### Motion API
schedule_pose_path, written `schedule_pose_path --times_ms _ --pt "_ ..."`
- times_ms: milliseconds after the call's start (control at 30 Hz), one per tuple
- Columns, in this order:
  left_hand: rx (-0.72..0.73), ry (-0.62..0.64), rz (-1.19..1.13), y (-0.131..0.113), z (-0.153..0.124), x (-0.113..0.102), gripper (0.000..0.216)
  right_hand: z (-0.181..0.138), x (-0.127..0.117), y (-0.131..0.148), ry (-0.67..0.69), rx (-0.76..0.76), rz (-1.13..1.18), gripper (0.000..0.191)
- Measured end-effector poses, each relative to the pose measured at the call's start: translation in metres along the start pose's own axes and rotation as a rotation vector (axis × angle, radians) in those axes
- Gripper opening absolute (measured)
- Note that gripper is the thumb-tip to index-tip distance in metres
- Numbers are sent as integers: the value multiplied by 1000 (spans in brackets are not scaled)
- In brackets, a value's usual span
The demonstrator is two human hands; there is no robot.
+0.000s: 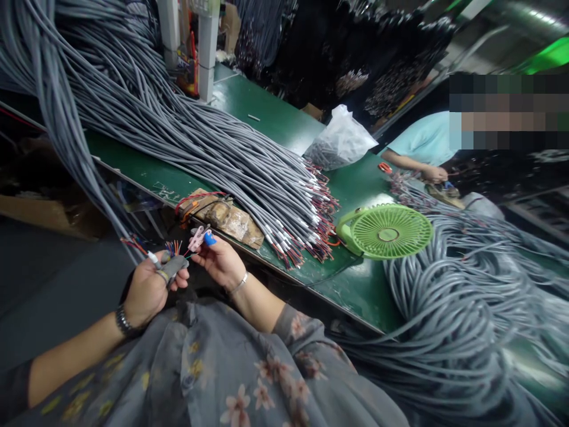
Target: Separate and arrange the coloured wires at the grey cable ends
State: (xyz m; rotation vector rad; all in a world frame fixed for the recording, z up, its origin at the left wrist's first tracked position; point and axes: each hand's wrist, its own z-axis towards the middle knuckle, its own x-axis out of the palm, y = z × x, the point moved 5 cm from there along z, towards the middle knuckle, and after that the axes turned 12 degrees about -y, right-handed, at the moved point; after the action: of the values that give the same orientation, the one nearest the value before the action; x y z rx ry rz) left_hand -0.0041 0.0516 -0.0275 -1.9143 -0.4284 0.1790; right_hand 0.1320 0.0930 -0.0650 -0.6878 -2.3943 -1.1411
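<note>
My left hand [149,289] is closed round the end of a grey cable [133,243], whose thin coloured wires [174,247] fan out above my taped thumb. My right hand [220,260] is closed on a small pink tool [197,238], its tip close to those wires; one fingertip wears a blue cap. Both hands hover over my lap in front of the green table [267,112]. A big bundle of grey cables [213,154] lies across the table, its stripped red and white ends [306,219] pointing right.
A green table fan [386,230] lies flat near the bundle's ends. A clear plastic bag [340,141] sits behind it. More grey cable is coiled at the right [466,308]. A co-worker's hand [434,173] works at the far right. A brown wrapped pad [229,218] rests at the table's edge.
</note>
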Motion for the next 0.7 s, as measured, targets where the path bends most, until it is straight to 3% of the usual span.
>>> schedule_pose_path --times_ms 300,467,700 --pt "72 -31 -19 -5 -4 -9 25 3 3 0 11 85 -81 47" --pt "281 -64 20 -7 2 -21 23 5 3 5 -1 -24 -85 39" --pt "568 -36 168 -7 8 -18 17 12 4 -3 86 -66 -98 47"
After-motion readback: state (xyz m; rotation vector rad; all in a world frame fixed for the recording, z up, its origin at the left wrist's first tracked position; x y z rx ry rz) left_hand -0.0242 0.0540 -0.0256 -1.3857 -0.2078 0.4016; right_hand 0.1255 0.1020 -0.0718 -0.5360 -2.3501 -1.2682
